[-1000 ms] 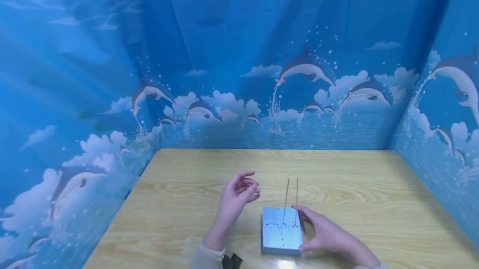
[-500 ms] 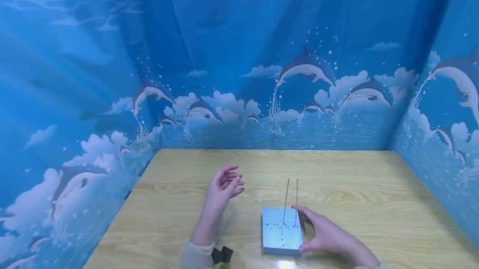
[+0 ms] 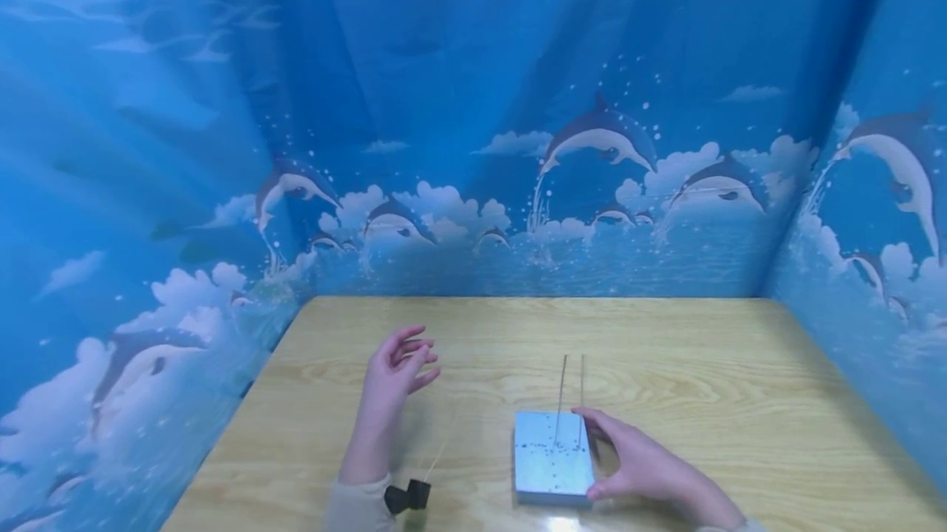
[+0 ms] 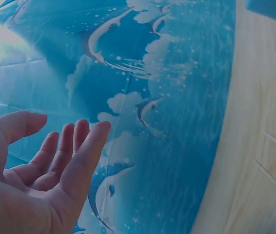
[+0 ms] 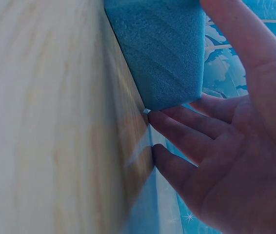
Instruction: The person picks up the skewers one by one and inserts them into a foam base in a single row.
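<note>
From your left hand (image 3: 392,372), bare tabletop (image 3: 473,384) is stretching toward three o'clock; thin rods (image 3: 560,400) on the foam block (image 3: 536,478) are obstructing you.

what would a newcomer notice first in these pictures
Probably the blue backdrop printed with leaping dolphins, behind and along both sides of the wooden table. Next comes the blue block low in the head view, two thin rods standing up from its top and the right hand gripping its right side. The left hand is to the block's left.
</note>
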A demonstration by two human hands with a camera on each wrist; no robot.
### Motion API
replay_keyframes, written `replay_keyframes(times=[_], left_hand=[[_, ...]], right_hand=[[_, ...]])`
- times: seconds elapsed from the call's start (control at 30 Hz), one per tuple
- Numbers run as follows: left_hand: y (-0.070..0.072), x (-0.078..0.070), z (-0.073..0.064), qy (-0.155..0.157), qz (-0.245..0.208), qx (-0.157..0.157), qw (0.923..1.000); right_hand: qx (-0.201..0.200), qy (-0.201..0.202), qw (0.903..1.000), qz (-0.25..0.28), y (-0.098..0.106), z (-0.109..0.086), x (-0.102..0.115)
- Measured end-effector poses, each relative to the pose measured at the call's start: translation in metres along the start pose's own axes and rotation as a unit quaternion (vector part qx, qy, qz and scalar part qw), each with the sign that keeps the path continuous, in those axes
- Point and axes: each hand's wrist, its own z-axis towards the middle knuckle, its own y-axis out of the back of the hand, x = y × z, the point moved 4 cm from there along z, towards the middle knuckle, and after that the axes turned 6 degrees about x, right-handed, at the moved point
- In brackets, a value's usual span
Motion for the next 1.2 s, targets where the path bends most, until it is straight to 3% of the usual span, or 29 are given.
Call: replay_keyframes(times=[0.17,0.37,0.63,0.87,1.2], left_hand=[[0.011,0.008,-0.003,0.023,0.033,-0.003,0.9992],[0.023,0.028,-0.009,0.054,0.087,0.007,0.9947],[0.039,0.05,-0.012,0.112,0.167,0.049,0.9784],[0.042,0.062,-0.016,0.126,0.186,0.089,0.9704],[0.044,0.075,-0.016,0.149,0.192,0.109,0.9638]], right_hand=[[0.011,-0.016,0.9996,0.021,-0.001,0.003,0.0],[0.029,-0.023,0.999,0.024,-0.003,-0.003,-0.003],[0.025,-0.022,0.9991,0.025,-0.002,0.0,-0.002],[0.023,-0.032,0.9985,0.038,-0.003,-0.001,-0.002],[0.029,-0.031,0.9985,0.036,-0.003,0.001,-0.003]])
